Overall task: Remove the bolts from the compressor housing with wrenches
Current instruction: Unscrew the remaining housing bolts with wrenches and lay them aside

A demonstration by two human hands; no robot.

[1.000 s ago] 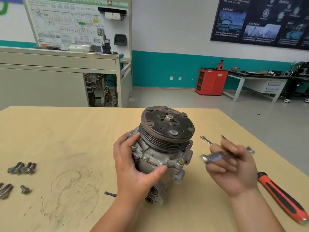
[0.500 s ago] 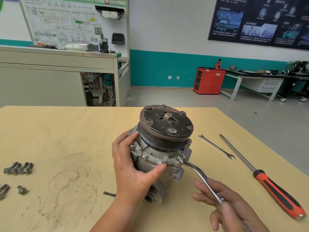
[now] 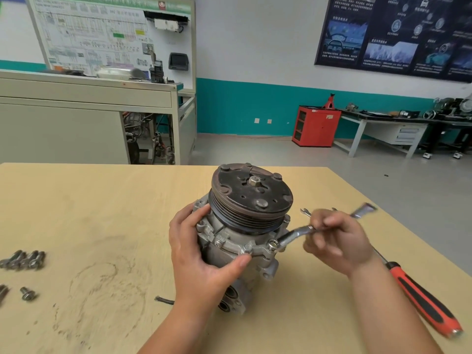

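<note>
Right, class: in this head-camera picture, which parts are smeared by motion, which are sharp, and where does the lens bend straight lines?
Head view: the right hand and the free end of the silver ring wrench it grips are motion-smeared; the grey metal compressor and the left hand holding it are sharp; the wide lens makes the white diagram board lean.

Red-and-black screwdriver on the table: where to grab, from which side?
Probably take the red-and-black-handled screwdriver by its thick handle, from above: it lies flat on the light wooden table near the right edge, handle toward the person, thin shaft partly hidden behind the right hand.
</note>
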